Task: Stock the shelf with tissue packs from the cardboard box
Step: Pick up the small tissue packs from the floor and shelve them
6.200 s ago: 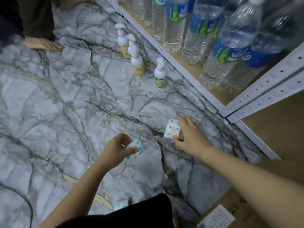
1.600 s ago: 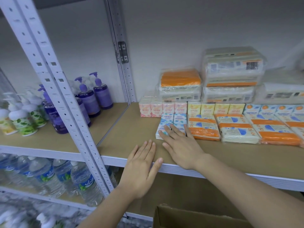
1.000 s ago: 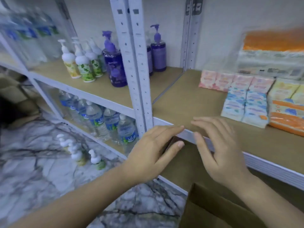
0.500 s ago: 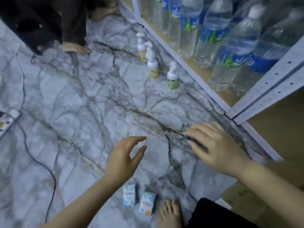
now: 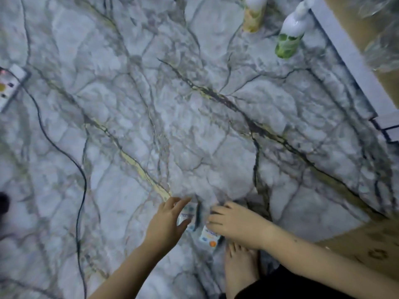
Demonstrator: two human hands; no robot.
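Observation:
Two small tissue packs lie side by side on the marble floor just ahead of my bare foot [image 5: 239,266]. My left hand [image 5: 166,223] brackets the left tissue pack [image 5: 188,213], fingers at its far end and thumb at its near end. My right hand [image 5: 235,222] curls its fingers over the top of the right tissue pack [image 5: 209,236], whose orange-dotted lower end shows. A corner of the cardboard box [image 5: 367,247] sits at the lower right. The bottom shelf's white edge [image 5: 349,57] runs along the upper right.
Two pump bottles stand on the floor by the shelf, one green-labelled [image 5: 289,37] and one yellow-labelled [image 5: 252,16]. A power strip [image 5: 8,87] lies at the left edge, its black cable [image 5: 81,173] trailing down across the floor.
My view dropped from the shelf to the floor. Both hands, open and spread above the floor half a second ago, have come down onto the two tissue packs.

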